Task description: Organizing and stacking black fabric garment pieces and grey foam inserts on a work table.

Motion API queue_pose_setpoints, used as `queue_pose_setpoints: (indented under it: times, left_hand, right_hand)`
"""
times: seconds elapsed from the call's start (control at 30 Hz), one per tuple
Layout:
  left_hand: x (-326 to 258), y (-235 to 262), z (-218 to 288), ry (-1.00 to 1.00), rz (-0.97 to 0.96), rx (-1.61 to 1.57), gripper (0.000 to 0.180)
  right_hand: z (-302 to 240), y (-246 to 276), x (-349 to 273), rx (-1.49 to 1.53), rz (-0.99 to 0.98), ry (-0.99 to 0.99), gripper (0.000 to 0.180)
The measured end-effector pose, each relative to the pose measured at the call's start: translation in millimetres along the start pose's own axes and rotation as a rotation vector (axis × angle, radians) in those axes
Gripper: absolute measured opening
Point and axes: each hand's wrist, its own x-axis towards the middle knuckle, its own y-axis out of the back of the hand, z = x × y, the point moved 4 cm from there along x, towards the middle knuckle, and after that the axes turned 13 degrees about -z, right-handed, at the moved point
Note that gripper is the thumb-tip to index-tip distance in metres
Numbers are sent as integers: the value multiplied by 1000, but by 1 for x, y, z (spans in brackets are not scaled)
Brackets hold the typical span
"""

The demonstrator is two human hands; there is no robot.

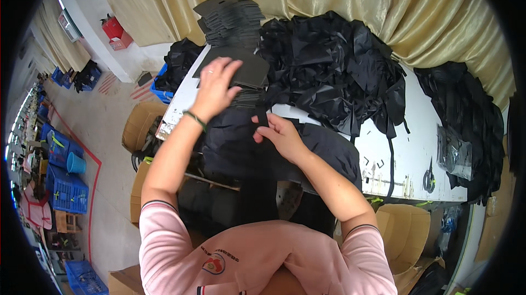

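My left hand (215, 89) is over the near stack of dark stiff panels (249, 67), its fingers apart and slightly bent. It wears a ring and a dark green wristband, and seems to hold nothing. With thumb and fingers closed, my right hand (280, 135) pinches a black fabric strap (262, 113) just right of the stack. Below both hands, a large piece of black fabric (235, 139) drapes over the table's front edge and hangs down toward me.
A taller stack of dark panels (233, 21) stands behind. Heaped black fabric pieces (334, 65) cover much of the white table (424, 114). Scissors (429, 179) lie at the right, near a clear plastic bag (455, 152). Cardboard boxes (402, 232) and blue crates (68, 191) stand around.
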Motion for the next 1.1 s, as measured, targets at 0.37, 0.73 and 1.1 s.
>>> queue_pose_setpoints:
  times: [0.37, 0.73, 1.1]
  left_hand:
    - [21, -54, -132, 120, -681, -129, 59]
    - [-31, -29, 47, 242, -18, -1449, 36]
    - [-52, -28, 85, 18, 99, -1013, 46]
  right_hand:
    - [25, 20, -11, -65, 27, -77, 15]
    - [-32, 5, -7, -284, 211, 287, 9]
    - [-26, 6, -29, -14, 287, 158, 11]
